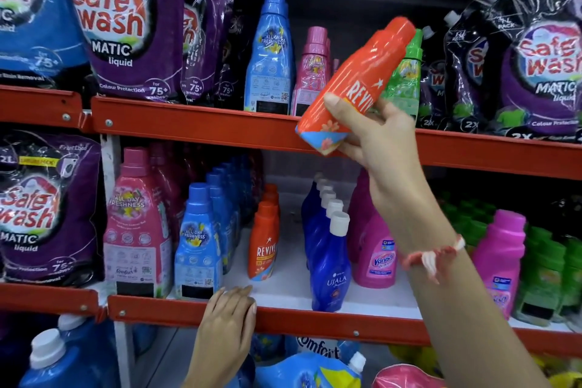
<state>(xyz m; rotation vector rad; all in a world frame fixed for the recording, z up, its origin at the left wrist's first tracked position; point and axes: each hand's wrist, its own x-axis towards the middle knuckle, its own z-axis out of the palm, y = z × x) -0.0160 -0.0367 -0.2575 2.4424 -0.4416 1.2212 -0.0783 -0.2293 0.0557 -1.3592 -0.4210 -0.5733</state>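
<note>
My right hand (pixel 382 138) grips an orange Revive bottle (pixel 356 82) round its lower half, tilted with the cap up and to the right, in front of the upper shelf's red rail (pixel 195 123). A short row of the same orange Revive bottles (pixel 264 239) stands on the middle shelf below. My left hand (pixel 230 313) rests on the middle shelf's red front rail (pixel 315 323), fingers curled over its edge, left of and below that row.
The upper shelf holds purple Safe Wash pouches (pixel 126 25), a blue bottle (pixel 271 53), a pink bottle (pixel 311 72) and a green one (pixel 406 79). On the middle shelf stand blue Ujala bottles (pixel 327 255), pink Vanish bottles (pixel 378 249) and green bottles (pixel 541 277).
</note>
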